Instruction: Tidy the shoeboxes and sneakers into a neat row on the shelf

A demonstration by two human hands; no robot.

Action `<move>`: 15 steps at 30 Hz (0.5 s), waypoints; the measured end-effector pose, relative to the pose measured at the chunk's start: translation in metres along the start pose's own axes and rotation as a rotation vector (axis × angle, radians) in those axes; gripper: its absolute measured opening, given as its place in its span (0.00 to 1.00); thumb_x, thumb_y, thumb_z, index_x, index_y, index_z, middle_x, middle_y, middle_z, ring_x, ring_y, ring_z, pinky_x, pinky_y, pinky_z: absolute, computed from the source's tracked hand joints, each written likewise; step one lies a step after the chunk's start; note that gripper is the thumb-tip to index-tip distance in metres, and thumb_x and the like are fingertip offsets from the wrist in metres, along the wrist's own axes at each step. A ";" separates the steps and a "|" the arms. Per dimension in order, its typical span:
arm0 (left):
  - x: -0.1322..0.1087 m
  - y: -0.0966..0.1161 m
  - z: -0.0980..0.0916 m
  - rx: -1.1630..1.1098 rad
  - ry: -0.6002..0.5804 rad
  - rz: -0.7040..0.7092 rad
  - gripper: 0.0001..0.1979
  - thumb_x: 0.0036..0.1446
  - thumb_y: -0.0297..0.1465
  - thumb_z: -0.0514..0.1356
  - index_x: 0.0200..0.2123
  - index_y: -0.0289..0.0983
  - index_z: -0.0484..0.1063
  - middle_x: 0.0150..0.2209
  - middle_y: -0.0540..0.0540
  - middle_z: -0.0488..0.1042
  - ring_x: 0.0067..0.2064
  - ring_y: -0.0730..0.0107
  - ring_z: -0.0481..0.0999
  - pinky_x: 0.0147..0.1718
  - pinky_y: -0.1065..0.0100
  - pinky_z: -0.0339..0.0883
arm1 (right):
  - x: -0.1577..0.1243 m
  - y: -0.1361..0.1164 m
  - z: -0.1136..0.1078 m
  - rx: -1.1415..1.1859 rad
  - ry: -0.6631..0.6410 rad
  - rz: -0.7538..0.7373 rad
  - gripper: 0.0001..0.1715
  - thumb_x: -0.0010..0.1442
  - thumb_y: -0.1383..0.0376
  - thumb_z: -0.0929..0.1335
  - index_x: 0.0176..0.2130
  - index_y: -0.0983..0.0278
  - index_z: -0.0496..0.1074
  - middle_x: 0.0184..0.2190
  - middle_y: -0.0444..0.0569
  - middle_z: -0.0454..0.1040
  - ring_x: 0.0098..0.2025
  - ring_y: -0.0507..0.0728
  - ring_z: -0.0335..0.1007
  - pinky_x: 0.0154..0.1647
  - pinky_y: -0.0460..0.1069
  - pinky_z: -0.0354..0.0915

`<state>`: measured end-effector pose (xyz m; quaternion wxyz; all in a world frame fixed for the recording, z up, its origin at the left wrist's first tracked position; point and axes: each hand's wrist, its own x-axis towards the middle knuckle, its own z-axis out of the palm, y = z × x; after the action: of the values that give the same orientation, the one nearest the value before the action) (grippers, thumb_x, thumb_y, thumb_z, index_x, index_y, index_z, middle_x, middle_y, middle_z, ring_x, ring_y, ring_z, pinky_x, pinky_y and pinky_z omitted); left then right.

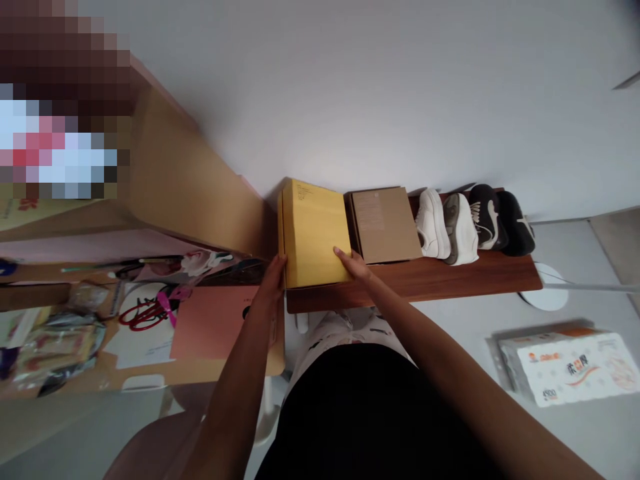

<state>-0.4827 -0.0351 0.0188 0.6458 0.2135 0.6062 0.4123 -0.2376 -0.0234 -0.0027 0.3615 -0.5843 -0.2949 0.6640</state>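
Note:
A yellow cardboard box (pixel 313 230) lies on the left end of a dark wooden shelf (pixel 450 280). My left hand (pixel 273 277) presses flat against the box's left front corner, fingers together. My right hand (pixel 353 263) rests on its right front edge, thumb on top, fingers curled under the side. Both hands grip the box between them. A brown cardboard box (pixel 385 223) lies right beside it, touching or nearly so.
Two pairs of shoes, white (pixel 445 227) and black (pixel 500 217), stand on the shelf's right half. A cluttered desk (pixel 150 333) with red scissors (pixel 143 313) and a pink sheet (pixel 213 323) is on the left. A tissue pack (pixel 570 367) lies on the floor right.

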 end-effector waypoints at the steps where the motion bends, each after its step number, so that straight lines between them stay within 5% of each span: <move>1: -0.004 0.002 0.000 -0.019 -0.022 0.001 0.32 0.55 0.48 0.66 0.58 0.37 0.71 0.47 0.41 0.82 0.51 0.54 0.81 0.49 0.60 0.76 | -0.001 0.000 0.000 -0.008 -0.002 -0.011 0.39 0.60 0.44 0.71 0.59 0.68 0.71 0.55 0.57 0.78 0.55 0.59 0.76 0.59 0.54 0.71; 5: -0.013 0.009 0.004 -0.035 -0.047 0.010 0.32 0.54 0.43 0.68 0.59 0.37 0.70 0.48 0.40 0.81 0.51 0.53 0.81 0.48 0.59 0.77 | -0.003 0.003 0.002 -0.105 0.049 -0.095 0.42 0.60 0.43 0.70 0.64 0.64 0.66 0.59 0.54 0.75 0.61 0.59 0.71 0.64 0.55 0.65; 10: -0.015 0.013 0.016 0.052 0.043 0.078 0.31 0.52 0.37 0.69 0.59 0.40 0.71 0.50 0.43 0.81 0.51 0.55 0.81 0.48 0.59 0.78 | -0.005 0.003 0.014 -0.242 0.091 -0.165 0.47 0.57 0.41 0.71 0.65 0.63 0.67 0.68 0.53 0.64 0.73 0.60 0.52 0.74 0.56 0.46; 15: -0.017 0.008 0.029 0.161 0.162 0.167 0.30 0.50 0.34 0.72 0.57 0.41 0.73 0.49 0.43 0.81 0.51 0.54 0.81 0.50 0.57 0.77 | -0.022 -0.008 0.033 -0.113 -0.091 -0.166 0.45 0.60 0.42 0.70 0.67 0.59 0.64 0.66 0.50 0.67 0.70 0.60 0.59 0.73 0.58 0.52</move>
<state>-0.4559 -0.0376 0.0406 0.5388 0.2803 0.6677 0.4304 -0.2683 -0.0358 0.0212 0.3679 -0.5466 -0.3956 0.6398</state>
